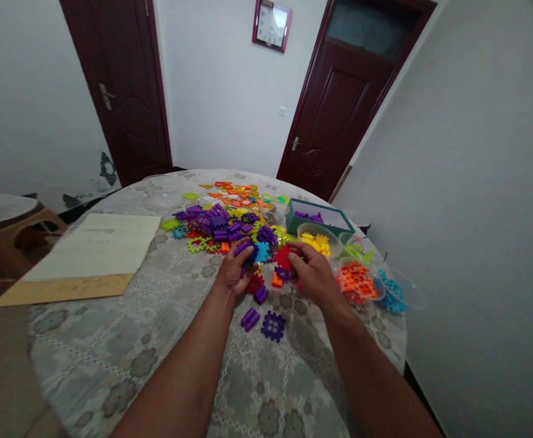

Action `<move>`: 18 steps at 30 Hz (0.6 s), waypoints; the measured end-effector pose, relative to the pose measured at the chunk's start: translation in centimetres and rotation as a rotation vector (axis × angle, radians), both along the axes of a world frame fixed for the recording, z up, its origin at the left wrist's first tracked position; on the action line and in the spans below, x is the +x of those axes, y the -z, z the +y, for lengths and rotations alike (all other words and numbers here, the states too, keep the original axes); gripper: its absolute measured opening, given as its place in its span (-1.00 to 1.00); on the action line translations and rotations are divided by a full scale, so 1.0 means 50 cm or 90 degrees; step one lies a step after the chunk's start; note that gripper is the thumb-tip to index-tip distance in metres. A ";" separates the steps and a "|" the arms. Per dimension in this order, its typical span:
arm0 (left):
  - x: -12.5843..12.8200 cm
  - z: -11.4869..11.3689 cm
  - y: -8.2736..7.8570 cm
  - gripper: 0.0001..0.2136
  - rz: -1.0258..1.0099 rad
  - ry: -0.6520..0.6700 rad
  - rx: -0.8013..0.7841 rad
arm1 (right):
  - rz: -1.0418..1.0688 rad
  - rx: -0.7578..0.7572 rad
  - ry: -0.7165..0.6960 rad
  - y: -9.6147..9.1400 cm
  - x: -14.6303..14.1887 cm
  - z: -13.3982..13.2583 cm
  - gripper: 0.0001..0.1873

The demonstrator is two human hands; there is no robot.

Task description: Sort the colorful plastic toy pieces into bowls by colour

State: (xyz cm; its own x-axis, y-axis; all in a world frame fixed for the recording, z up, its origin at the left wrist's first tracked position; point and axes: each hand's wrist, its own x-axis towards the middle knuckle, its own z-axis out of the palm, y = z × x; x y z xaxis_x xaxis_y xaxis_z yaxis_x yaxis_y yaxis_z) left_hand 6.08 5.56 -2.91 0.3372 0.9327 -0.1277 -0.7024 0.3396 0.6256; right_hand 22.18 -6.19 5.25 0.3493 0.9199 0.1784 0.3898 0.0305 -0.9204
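Observation:
My left hand (235, 267) is closed around several purple building pieces (244, 248) at the near edge of a mixed pile. In my right hand (311, 267), thumb and fingers pinch a red building piece (283, 258). Between the hands lies a light blue toothed piece (262, 252). Below them are an orange piece (277, 280), a red toothed piece (255, 283) and a purple piece (261, 294). Closer to me, a purple ribbed piece (250, 319) lies beside a dark purple square window piece (272, 326) on the tablecloth.
The pile of purple pieces (218, 222) spreads behind my hands. To the right stand a green box (342, 228) and clear bowls of yellow pieces (316, 243), orange pieces (358, 281) and blue pieces (391, 292). Paper sheets (97, 243) lie at left.

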 end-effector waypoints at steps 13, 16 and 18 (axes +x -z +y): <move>0.007 -0.013 -0.006 -0.48 0.028 0.032 0.016 | -0.448 0.083 0.130 0.018 0.117 -0.071 -0.66; 0.007 -0.015 -0.007 -0.49 0.043 0.036 0.031 | -0.411 0.096 0.030 0.006 0.059 -0.049 -0.66; 0.006 -0.015 -0.007 -0.48 0.052 0.044 0.046 | -0.391 0.092 -0.056 0.002 0.014 -0.035 -0.65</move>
